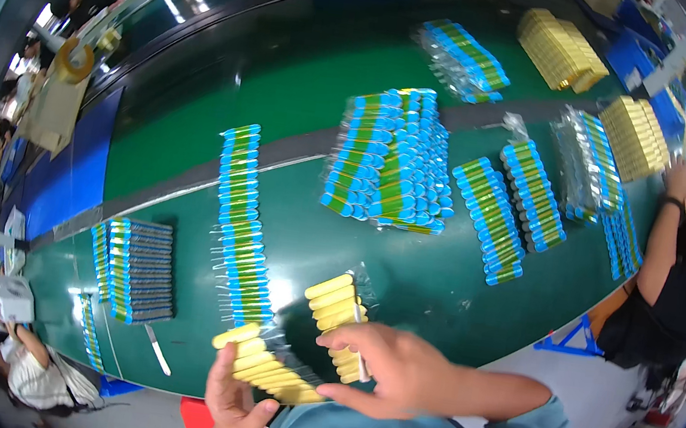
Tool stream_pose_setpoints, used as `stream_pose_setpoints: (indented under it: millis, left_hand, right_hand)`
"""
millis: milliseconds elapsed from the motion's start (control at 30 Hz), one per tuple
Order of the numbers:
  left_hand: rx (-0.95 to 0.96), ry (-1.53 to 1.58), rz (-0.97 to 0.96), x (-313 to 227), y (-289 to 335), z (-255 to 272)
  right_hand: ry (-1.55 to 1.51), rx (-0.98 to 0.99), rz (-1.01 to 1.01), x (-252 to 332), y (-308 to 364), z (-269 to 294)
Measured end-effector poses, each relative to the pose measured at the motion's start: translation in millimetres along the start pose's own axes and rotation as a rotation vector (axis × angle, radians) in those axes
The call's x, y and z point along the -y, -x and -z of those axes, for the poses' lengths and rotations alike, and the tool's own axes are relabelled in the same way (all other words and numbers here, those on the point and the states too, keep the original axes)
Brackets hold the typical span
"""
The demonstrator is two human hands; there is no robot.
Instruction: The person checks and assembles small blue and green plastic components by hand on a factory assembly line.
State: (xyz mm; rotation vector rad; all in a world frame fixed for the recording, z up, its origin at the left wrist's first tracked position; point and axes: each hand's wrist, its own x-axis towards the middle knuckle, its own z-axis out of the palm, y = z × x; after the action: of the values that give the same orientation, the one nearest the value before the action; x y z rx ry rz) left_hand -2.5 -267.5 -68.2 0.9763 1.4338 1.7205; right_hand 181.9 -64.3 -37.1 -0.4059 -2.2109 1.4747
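My left hand [231, 403] is closed at the near edge of the table around the left end of a row of yellow round-ended pieces [274, 376], tilted up off the table. A dark strip runs along the row's far side. My right hand [396, 372] is closed on a slim white tool [364, 369], its thumb reaching to the right end of the held row. Just beyond, a second row of yellow pieces [332, 299] lies on the table, partly covered by my right fingers. Straight ahead stretches a long row of blue-and-green cards [240, 218].
Stacks of blue-and-green packs [390, 155] stand ahead on the green table [301, 200]. Grey-sided packs [147, 270] and a white-handled tool [158, 352] lie left. Yellow stacks [559, 52] stand far right. A co-worker's arm [663, 235] reaches in at right; another person [45, 370] sits left.
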Motion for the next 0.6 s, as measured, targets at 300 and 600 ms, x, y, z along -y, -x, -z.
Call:
stream_pose_setpoints:
  millis: [300, 600]
  left_hand:
    - [-0.13, 0.204, 0.016, 4, -9, -14]
    - [-0.216, 0.443, 0.093, -5, -5, -24]
  right_hand:
    - [-0.505, -0.127, -0.169, 9, 21, -34]
    - [0.016, -0.169, -0.069, 20, 32, -13]
